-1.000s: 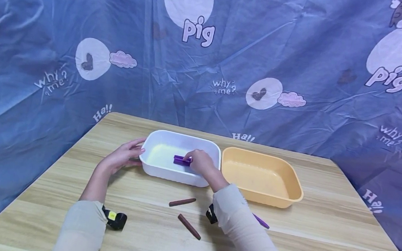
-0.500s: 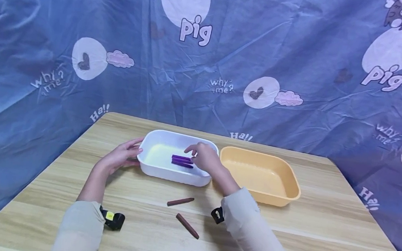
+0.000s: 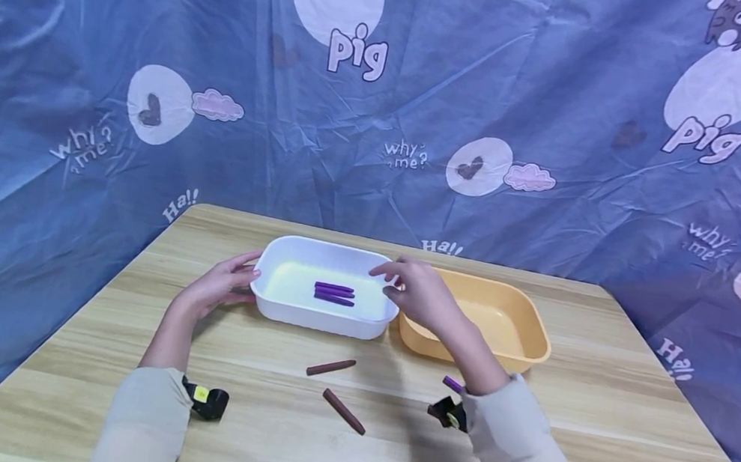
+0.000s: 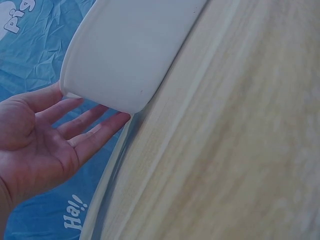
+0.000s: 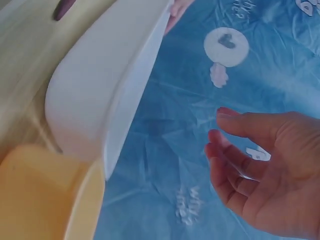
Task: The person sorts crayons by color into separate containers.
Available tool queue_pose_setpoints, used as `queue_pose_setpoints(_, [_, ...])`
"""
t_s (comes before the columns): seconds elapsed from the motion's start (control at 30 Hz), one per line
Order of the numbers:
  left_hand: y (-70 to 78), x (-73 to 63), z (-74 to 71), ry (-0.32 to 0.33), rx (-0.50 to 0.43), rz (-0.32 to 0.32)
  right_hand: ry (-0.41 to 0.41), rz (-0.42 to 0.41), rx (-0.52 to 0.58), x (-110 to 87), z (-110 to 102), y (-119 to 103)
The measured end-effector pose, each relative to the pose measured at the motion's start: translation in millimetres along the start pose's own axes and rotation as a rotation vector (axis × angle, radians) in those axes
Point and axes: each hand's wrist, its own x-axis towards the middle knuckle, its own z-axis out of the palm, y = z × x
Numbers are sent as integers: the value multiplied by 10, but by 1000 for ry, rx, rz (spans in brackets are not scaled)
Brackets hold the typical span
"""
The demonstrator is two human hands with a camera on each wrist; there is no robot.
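Three purple crayons (image 3: pixel 334 293) lie side by side in the white bin (image 3: pixel 316 323). At the bin's left end, my left hand (image 3: pixel 221 287) rests its fingers on the outer wall, thumb at the rim; the left wrist view shows those fingers (image 4: pixel 95 127) nearly straight. My right hand (image 3: pixel 428 293) hangs over the side where the bin meets the yellow bin (image 3: pixel 526 359). In the right wrist view its fingers (image 5: pixel 225 185) are loosely bent and hold nothing. Two brown crayons, a farther one (image 3: pixel 331 367) and a nearer one (image 3: pixel 344 412), lie on the table.
Another purple crayon (image 3: pixel 452 383) lies on the table (image 3: pixel 256 415), partly hidden by my right forearm. The two bins stand side by side toward the back. A blue printed curtain (image 3: pixel 352 146) hangs behind the table.
My right hand has let go of a purple crayon inside the white bin, then lifted and moved right toward the yellow bin. The left hand stays at the white bin's end.
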Motion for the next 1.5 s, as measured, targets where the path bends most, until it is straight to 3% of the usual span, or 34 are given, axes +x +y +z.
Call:
queue_pose_setpoints(0.43, [-12,7,0,0,-6,4,111,-1,-50,-850,-206,388])
queue_pose_setpoints(0.8, [-7,-12,4,5,9,-2,45,61,-13,-1376,-163,654])
queue_pose_setpoints(1.0, [-8,-7,9,1,10,10,-43,63,79,-1534,-97,842])
queue_pose_setpoints(1.33, [-27,17,6,7,7,10,-173,64,208,-1633,8,1104])
queue_pose_setpoints(1.5, [-25,5,5,17,7,8,-194,43,238,-1646,46,1190])
